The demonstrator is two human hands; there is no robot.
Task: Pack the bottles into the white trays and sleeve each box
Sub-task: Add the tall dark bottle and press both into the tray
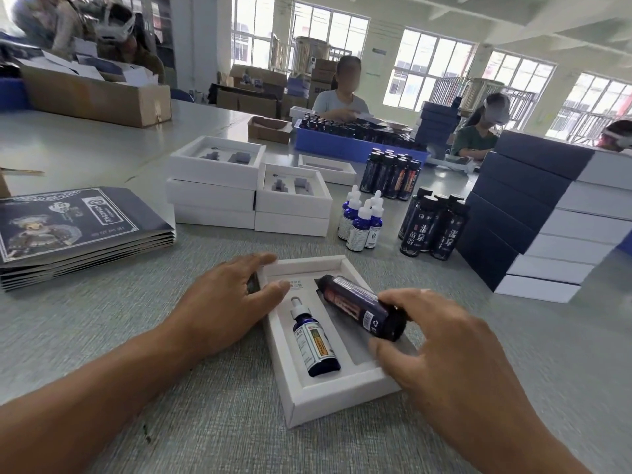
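1. While the left hand (236, 295) rests on the left rim of the white tray (337, 393), with fingers mostly straight, the right hand (441, 340) grips a dark bottle (362, 307) at its cap end, thumb and fingers curled around it.
2. This dark bottle is held over the right slot of the tray. Its long axis runs diagonal, the base toward far-left and the black cap toward near-right, and it is tilted, not yet lying in the slot. Its label has an orange-red band and a small recycling mark; the text is too blurred to read.
3. One dropper bottle (313, 338) already lies in the left slot, white dropper pointing away from the person and base toward them. Its label has a yellow-orange strip; the writing is not readable.
4. Printed characters at the top of the tray insert are too small to read.
5. On the table (102, 336) stand more dark bottles (432, 227) with large white Chinese characters, beside them a group of blue dropper bottles (360, 222).
6. Flat printed sleeves (78, 227) lie stacked at the left, empty white trays (246, 186) behind, and sleeved boxes (547, 213) are piled at the right.
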